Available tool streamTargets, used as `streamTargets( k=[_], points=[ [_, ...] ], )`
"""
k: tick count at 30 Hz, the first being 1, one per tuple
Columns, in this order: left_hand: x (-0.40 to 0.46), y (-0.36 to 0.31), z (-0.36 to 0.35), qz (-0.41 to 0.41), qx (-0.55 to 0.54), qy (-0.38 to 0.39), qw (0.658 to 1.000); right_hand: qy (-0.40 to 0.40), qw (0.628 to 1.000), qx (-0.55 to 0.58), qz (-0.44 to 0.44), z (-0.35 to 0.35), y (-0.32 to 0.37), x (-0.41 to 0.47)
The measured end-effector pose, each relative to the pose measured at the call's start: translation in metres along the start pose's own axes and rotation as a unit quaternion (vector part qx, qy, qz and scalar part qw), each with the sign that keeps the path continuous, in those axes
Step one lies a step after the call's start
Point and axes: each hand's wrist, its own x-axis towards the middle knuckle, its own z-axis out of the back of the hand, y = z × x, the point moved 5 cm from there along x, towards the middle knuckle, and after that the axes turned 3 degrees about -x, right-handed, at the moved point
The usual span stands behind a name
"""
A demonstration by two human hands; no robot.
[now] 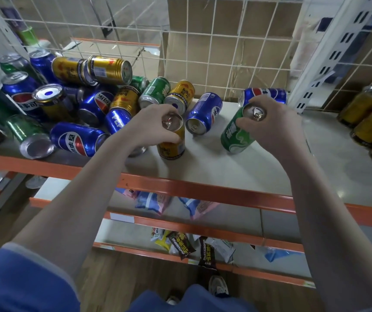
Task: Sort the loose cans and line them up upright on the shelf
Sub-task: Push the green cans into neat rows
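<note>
At the centre of the frame the left hand (pixel 155 124) curls its fingers round the top rim of an upright gold aluminium can (pixel 172 140) standing on the pale shelf board (pixel 243 170). Right of it, the right hand (pixel 275 124) grips the top of a green aluminium can (pixel 236 134), which tilts with its base touching or just above the board; which, cannot be told.

Between the two held cans a blue cola can (pixel 205 113) lies on its side, opening toward the camera. Another blue can (pixel 263 95) lies behind the right hand, against the white wire mesh back (pixel 203 52).

The left half of the shelf carries a loose heap of blue, gold and green cans (pixel 72 97), most on their sides, crowding up against the left hand.

At the right edge, dark gold cans (pixel 369 118) stand in a row on the neighbouring shelf.

Below the orange shelf rail (pixel 203 190), snack packets (pixel 180 244) lie on lower shelves.
</note>
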Motion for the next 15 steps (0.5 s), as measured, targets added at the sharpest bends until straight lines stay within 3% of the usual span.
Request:
streamTargets(
  k=[6,15],
  points=[
    [-0.006,0.001,0.004,0.028,0.021,-0.061,0.998,0.01,1.0,-0.021,-0.02,0.01,0.006,-0.012],
    [-0.016,-0.025,0.002,0.018,0.019,-0.087,0.996,0.004,0.997,-0.041,-0.06,0.04,0.005,-0.041]
  ],
)
